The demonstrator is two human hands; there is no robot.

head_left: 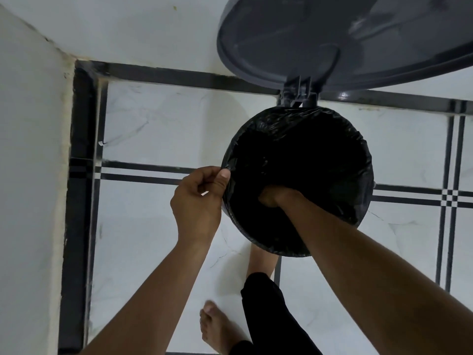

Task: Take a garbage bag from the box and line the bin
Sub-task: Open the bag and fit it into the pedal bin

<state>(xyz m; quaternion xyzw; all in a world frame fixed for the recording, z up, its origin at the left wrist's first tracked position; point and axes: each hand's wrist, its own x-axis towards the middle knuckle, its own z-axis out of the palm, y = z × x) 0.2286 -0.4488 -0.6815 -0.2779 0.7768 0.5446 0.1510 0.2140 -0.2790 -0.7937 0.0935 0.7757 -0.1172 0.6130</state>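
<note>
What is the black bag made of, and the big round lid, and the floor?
The bag looks like thin shiny plastic film: it crinkles and glints over the rim. The lid looks like hard grey plastic, smooth with moulded ridges. The floor seems to be glossy white tile with marble-like veins and dark lines, though that pattern may be printed.

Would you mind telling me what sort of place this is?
Probably a corner of a home, though the room is unclear: a glossy white tiled floor with black borders, plain white walls, a grey bin lid standing open, and a bare foot.
</note>
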